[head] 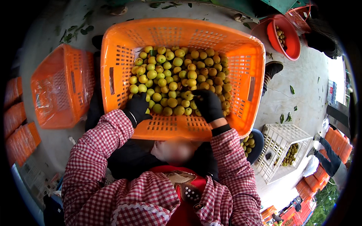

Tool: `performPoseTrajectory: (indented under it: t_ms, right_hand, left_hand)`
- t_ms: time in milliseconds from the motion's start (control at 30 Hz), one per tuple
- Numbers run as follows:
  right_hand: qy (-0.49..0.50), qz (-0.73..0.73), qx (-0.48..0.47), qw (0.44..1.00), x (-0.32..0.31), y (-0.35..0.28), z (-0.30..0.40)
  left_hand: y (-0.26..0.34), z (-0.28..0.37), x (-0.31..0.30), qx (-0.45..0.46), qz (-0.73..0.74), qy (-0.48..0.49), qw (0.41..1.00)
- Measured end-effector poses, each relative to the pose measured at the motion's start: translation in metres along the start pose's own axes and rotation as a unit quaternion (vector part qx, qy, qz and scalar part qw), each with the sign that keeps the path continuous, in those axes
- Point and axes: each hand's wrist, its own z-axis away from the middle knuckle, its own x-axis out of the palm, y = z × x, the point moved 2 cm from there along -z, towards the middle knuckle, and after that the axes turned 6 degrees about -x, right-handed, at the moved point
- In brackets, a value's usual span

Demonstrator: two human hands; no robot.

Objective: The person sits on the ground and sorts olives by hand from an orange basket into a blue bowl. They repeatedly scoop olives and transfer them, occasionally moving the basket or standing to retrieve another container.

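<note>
Right in front of me stands a large orange plastic crate [181, 135] with slotted walls and clear film over parts of its rim. Inside lies a heap of round yellow-green fruits [168, 80], some browned, that look like jujubes. My left hand [137, 108], in a black glove, reaches over the near wall into the left corner, its fingers against the fruits. My right hand [208, 105], also black-gloved, is at the near right of the heap. Its fingertips are beside a fruit with a stem [187, 95]. The gloves hide whether either hand grips a fruit.
An orange crate [53, 93] lined with film stands at left. At right are a dark tub [258, 145] of fruits, a white crate [287, 131] holding fruits, and a red basin [295, 48]. A person's shoe [273, 67] is close to my crate. Leaves [288, 117] litter the floor.
</note>
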Motion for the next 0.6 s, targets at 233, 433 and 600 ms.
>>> performPoseTrajectory:
  t_ms: [233, 433, 600]
  right_hand:
    - [-0.169, 0.197, -0.16, 0.952, 0.099, -0.04, -0.012]
    - [-0.216, 0.207, -0.115, 0.947, 0.063, -0.009, -0.004]
    - [-0.168, 0.174, -0.012, 0.97, 0.016, 0.033, 0.031]
  left_hand:
    - [-0.041, -0.018, 0.022, 0.053, 0.5, -0.043, 0.863]
    - [-0.003, 0.019, 0.006, 0.047, 0.249, 0.088, 0.963]
    - [0.011, 0.003, 0.007, -0.062, 0.093, 0.031, 0.993]
